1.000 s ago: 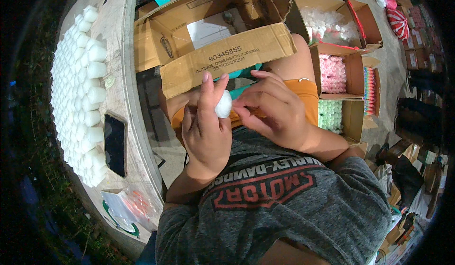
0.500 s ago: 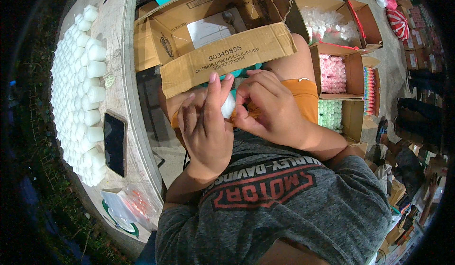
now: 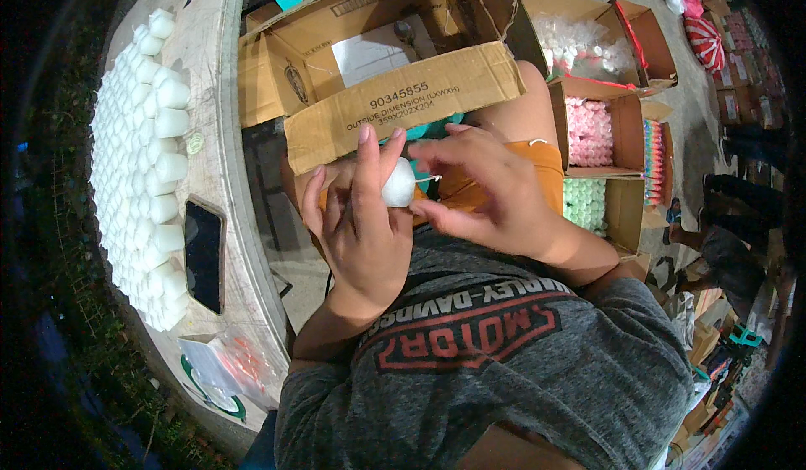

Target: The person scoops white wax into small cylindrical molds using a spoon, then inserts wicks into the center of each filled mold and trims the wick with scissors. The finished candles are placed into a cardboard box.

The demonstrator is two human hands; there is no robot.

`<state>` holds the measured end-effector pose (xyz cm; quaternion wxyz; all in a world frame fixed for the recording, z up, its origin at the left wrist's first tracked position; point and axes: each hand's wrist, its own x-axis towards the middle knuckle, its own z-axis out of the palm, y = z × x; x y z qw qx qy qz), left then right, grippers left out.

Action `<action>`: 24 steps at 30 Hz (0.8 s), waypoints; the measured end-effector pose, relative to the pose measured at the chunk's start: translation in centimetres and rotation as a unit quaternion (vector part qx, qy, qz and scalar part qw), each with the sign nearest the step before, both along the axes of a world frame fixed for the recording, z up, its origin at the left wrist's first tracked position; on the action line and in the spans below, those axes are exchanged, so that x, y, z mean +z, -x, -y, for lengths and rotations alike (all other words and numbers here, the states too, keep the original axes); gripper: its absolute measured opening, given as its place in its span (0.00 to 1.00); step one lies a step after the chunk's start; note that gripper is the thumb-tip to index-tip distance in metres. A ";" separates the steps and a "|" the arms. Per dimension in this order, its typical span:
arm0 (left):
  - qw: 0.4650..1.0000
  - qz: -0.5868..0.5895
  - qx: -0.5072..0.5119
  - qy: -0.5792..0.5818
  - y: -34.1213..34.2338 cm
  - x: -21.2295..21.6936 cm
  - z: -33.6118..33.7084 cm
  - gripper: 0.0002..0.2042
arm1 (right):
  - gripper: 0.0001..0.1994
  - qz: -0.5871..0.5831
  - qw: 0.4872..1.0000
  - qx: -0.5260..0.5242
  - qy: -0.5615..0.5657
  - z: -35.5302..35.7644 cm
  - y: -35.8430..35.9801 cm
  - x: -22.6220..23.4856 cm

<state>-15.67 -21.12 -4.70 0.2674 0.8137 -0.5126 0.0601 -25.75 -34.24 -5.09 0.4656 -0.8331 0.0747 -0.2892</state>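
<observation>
A small white candle (image 3: 399,184) with a thin white wick sticking out to the right sits between both hands above my lap. My left hand (image 3: 357,226) wraps around it from the left, fingers up along its side. My right hand (image 3: 487,193) meets it from the right, fingertips at the wick end. Just beyond the hands stands an open cardboard box (image 3: 378,58) with a white sheet inside it.
A curved pale table (image 3: 222,134) on my left carries several rows of white candles (image 3: 138,159), a dark phone (image 3: 204,256) and a plastic bag (image 3: 222,365). To the right stand cardboard boxes of pink candles (image 3: 592,130), green candles (image 3: 583,205) and white candles (image 3: 579,42).
My hands have turned the white candle slightly and drawn closer round it; the wick now shows at its right end. Nothing else has moved.
</observation>
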 end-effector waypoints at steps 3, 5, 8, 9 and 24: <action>0.998 -0.034 -0.034 0.037 -0.2 -0.4 0.2 0.33 | 0.07 0.012 0.999 0.009 0.044 0.5 0.3 -1.3; 0.988 -0.088 -0.108 0.065 -0.9 -0.2 0.2 0.28 | 0.05 0.024 0.999 -0.024 0.028 1.0 0.2 -1.3; 0.923 -0.312 -0.206 0.092 -1.7 0.2 0.1 0.25 | 0.03 0.007 0.999 -0.016 -0.037 1.5 0.1 -0.6; 0.863 -0.426 -0.250 0.107 -2.2 -0.3 -0.1 0.27 | 0.03 -0.004 0.997 -0.010 -0.074 1.3 0.2 -0.7; 0.593 -0.788 -0.099 0.134 -5.2 -2.1 -0.2 0.34 | 0.04 -0.003 0.993 0.084 -0.088 3.9 -3.4 -2.5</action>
